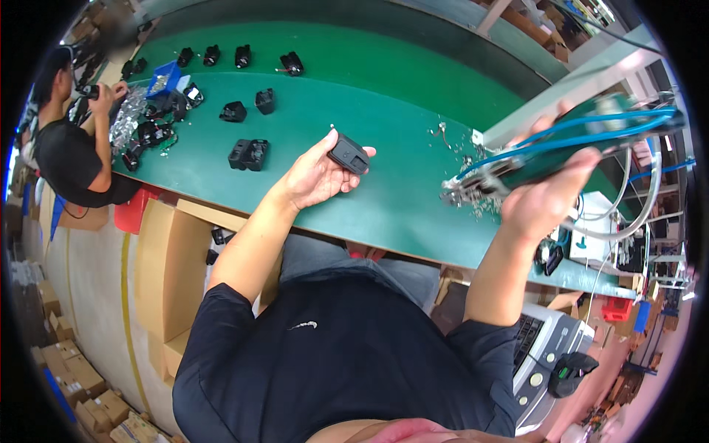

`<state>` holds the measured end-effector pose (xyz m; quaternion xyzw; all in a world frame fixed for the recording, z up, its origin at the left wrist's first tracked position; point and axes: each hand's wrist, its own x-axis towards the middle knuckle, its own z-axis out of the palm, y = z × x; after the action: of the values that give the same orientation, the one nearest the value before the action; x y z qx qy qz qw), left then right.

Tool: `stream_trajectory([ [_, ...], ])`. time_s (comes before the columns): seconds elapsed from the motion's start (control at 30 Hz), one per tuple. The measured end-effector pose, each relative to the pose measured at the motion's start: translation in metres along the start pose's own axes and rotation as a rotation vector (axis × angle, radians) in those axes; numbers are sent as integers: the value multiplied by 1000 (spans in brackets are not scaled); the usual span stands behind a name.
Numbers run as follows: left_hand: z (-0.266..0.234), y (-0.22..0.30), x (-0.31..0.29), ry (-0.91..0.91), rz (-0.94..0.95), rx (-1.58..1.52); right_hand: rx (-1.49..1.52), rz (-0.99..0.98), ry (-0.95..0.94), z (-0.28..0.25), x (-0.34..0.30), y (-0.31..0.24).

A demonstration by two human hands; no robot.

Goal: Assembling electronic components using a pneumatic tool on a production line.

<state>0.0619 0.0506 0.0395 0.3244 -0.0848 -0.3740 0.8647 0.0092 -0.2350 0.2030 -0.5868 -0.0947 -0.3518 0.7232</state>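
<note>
My left hand is closed round a small black plastic housing, holding it a little above the green table. A rectangular recess shows in the housing's upper face. My right hand grips a power screwdriver with a dark green body, a blue hose along it and a metal tip pointing left. The tip hangs apart from the housing, over small screws scattered on the table. Motion blurs the tool, and its body hides part of my right fingers.
Black housings stand on the green tabletop, several more along its far side. At left, a co-worker handles a black part beside a blue bin and a heap of parts. A grey post and hoses stand at right.
</note>
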Motion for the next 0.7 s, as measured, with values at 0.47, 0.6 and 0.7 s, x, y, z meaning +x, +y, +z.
stream_trajectory([
  [0.47, -101, 122, 147, 637, 21, 2235, -222, -75, -9, -17, -20, 8],
  [0.6, -76, 120, 108, 618, 617, 2206, -256, -163, 45, -22, -5, -12],
  [0.7, -72, 117, 34, 589, 672, 2300, -306, -160, 54, -18, -2, -17],
])
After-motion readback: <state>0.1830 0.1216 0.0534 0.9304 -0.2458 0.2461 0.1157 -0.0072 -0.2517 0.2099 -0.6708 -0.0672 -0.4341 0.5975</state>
